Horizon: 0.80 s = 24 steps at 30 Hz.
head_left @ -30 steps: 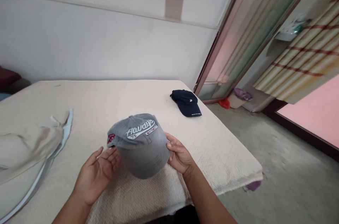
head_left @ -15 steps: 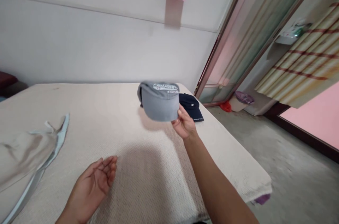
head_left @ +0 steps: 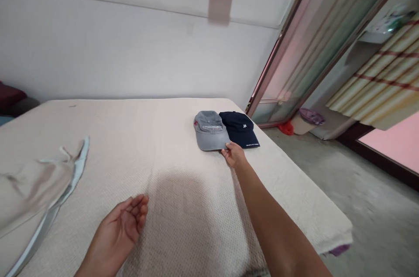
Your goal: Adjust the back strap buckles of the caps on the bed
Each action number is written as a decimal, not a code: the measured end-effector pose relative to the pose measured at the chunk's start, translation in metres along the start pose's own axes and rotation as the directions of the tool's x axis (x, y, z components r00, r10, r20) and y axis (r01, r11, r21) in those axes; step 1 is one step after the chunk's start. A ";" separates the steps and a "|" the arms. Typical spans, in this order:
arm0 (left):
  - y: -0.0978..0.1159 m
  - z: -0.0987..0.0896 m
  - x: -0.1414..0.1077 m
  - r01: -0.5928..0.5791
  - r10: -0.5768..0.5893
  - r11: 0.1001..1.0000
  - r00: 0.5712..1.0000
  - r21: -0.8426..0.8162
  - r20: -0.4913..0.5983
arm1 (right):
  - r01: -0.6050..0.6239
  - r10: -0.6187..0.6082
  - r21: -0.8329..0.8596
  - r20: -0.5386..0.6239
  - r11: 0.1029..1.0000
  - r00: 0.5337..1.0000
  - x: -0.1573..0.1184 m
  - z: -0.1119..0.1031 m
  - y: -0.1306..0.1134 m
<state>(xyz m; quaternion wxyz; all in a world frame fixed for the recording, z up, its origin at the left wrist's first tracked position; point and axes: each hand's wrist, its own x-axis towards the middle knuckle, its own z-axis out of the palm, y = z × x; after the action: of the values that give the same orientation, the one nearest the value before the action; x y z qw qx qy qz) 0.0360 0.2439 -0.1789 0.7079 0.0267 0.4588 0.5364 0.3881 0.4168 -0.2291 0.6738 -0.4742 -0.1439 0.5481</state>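
Observation:
A grey baseball cap (head_left: 211,131) with white lettering on its front lies on the cream bed cover, brim toward me. My right hand (head_left: 233,154) pinches the right corner of that brim between thumb and fingers. Right beside it is a navy baseball cap (head_left: 241,128) with a small white logo, its left side partly behind the grey one. Palm up and holding nothing, my left hand (head_left: 122,224) hovers over the near part of the cover, its fingers loosely curled and the thumb apart.
At the left lies a beige cloth item (head_left: 36,194) with pale blue edging. The cream cover (head_left: 131,137) reaches a white wall (head_left: 131,50) at the back. Past its right edge are a concrete floor (head_left: 321,172), a waste bin (head_left: 304,122) and a sliding glass door.
The grey cap was raised and tilted in my right hand; it has come down to the right, onto the cover beside the navy cap. My left hand has hardly moved.

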 end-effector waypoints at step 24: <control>0.024 -0.027 -0.024 -0.121 0.118 0.973 0.993 -0.195 -0.026 | 0.197 -0.217 -0.262 -0.049 0.945 0.975 -0.129 0.008 0.045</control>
<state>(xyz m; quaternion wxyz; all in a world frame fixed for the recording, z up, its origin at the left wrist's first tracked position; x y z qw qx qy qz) 0.0001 0.2229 -0.1667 0.6703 -0.0195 0.4064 0.6206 0.3089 0.3053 -0.2189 0.6658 -0.5602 -0.2364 0.4325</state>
